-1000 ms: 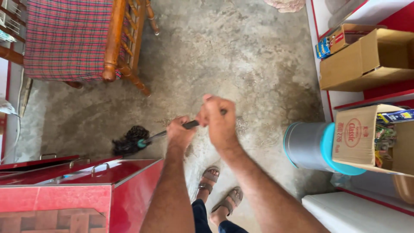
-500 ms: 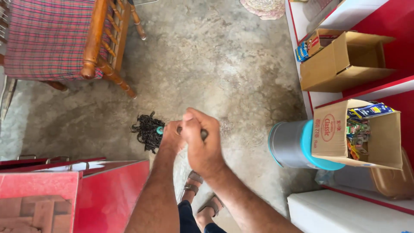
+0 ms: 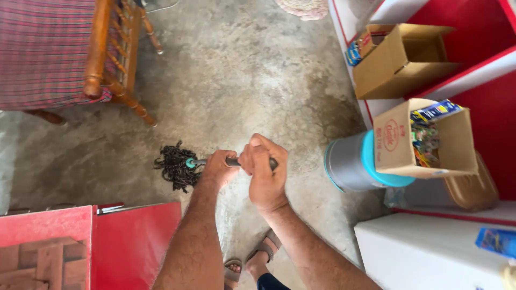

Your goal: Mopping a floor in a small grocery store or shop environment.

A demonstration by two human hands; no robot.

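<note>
Both my hands grip the dark handle of a mop. My left hand [image 3: 217,166] holds it lower down, close to the teal collar. My right hand [image 3: 264,173] wraps the upper end of the handle. The black stringy mop head [image 3: 173,165] rests on the grey concrete floor [image 3: 242,75], just left of my hands. My sandalled feet [image 3: 252,260] stand below, between my forearms.
A wooden chair [image 3: 115,59] with a red checked cushion stands at the upper left. A red cabinet [image 3: 91,244] is at the lower left. On the right are a grey and teal bucket [image 3: 349,164], cardboard boxes [image 3: 408,59] on red shelves and a white surface [image 3: 430,252].
The mop head has shifted rightward across the floor, nearer my feet, and my hands stay clasped on the handle. The view has drifted, so the chair and shelves sit further left.
</note>
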